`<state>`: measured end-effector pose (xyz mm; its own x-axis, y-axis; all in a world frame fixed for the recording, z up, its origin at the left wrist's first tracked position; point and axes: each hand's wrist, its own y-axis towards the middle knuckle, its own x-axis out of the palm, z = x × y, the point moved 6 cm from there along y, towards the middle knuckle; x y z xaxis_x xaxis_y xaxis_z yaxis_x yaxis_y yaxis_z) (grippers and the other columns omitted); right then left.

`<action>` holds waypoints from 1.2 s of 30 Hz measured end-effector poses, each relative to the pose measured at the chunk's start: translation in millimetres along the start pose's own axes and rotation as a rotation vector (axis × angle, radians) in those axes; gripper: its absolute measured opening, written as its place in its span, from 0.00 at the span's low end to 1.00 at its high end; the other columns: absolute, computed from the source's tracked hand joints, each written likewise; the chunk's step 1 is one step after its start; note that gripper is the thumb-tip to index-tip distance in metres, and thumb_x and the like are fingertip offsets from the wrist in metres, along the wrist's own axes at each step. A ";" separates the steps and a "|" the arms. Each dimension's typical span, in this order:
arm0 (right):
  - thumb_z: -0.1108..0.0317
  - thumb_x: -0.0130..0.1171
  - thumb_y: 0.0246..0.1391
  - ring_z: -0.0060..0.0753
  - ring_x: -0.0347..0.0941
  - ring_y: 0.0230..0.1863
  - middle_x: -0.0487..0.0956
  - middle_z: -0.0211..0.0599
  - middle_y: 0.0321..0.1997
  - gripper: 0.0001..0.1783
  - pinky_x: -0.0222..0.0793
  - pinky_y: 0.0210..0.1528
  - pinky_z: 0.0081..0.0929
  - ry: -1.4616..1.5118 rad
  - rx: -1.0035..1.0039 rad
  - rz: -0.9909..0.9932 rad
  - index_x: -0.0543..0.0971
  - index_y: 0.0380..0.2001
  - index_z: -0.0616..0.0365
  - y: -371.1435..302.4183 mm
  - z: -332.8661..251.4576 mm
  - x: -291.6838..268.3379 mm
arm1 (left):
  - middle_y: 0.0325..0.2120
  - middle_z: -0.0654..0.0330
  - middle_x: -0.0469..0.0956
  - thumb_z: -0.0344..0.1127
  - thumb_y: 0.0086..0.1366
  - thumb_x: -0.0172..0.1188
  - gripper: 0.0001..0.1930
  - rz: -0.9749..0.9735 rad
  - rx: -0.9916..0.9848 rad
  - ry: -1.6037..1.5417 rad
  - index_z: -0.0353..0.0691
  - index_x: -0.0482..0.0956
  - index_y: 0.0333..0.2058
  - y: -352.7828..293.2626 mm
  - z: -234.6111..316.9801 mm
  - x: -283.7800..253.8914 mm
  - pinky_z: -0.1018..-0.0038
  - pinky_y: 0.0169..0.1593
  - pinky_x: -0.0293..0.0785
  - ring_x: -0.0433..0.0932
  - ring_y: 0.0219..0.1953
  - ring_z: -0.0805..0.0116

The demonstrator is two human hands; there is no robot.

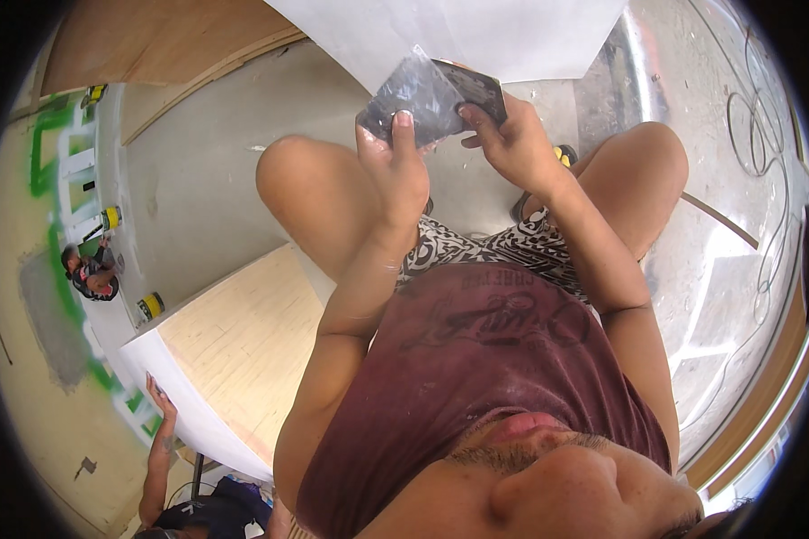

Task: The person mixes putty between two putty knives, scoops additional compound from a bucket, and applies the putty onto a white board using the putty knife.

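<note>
My left hand [395, 171] pinches a flat, square grey putty spreader [413, 97], thumb on its face. Whitish smears cover that spreader. In my right hand [521, 148] is a second, darker flat spreader [484, 90], held between thumb and fingers. The two spreaders meet or overlap at their inner edges; whether they touch cannot be made out. Both hands are raised in front of my bent knees. Just beyond them lies a large white board [521, 40], its near edge partly behind the spreaders.
A brown wooden panel [162, 40] stands far left, and a pale wood-faced board [243, 337] is at my left. One co-worker [94, 274] crouches by the green-marked wall; another person [211, 514] is lower left. Yellow-labelled tubs [151, 306] line the wall. A loose cable [753, 148] curls on the right floor.
</note>
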<state>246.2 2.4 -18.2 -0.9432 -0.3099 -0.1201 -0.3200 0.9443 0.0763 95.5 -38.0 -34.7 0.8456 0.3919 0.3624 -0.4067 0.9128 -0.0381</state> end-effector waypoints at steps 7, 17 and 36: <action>0.70 0.52 0.64 0.27 0.79 0.33 0.80 0.41 0.35 0.12 0.78 0.35 0.26 0.117 0.173 -0.129 0.72 0.46 0.68 -1.7 10.9 1.7 | 0.43 0.54 0.73 0.33 0.67 0.57 0.16 -0.083 0.127 0.144 0.34 0.63 0.48 5.6 -5.9 -13.1 0.69 0.38 0.84 0.76 0.41 0.70; 0.66 0.52 0.65 0.27 0.80 0.38 0.81 0.37 0.37 0.14 0.78 0.37 0.25 0.029 0.339 -0.379 0.72 0.47 0.66 -12.9 21.8 3.9 | 0.38 0.58 0.77 0.31 0.68 0.56 0.12 -0.320 0.177 0.389 0.31 0.69 0.46 7.3 5.2 -2.6 0.75 0.47 0.72 0.74 0.40 0.75; 0.67 0.51 0.65 0.28 0.78 0.38 0.80 0.40 0.40 0.14 0.80 0.39 0.28 0.050 0.210 -0.151 0.72 0.47 0.68 -5.7 30.4 -0.8 | 0.41 0.56 0.75 0.32 0.69 0.55 0.12 -0.187 0.077 0.201 0.31 0.68 0.46 5.8 -6.7 -0.8 0.74 0.47 0.74 0.74 0.41 0.73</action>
<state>251.5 0.7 -48.6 -0.8910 -0.4495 -0.0645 -0.4370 0.8874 -0.1468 94.8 -32.3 -41.5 0.9569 0.2398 0.1640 -0.2560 0.9629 0.0856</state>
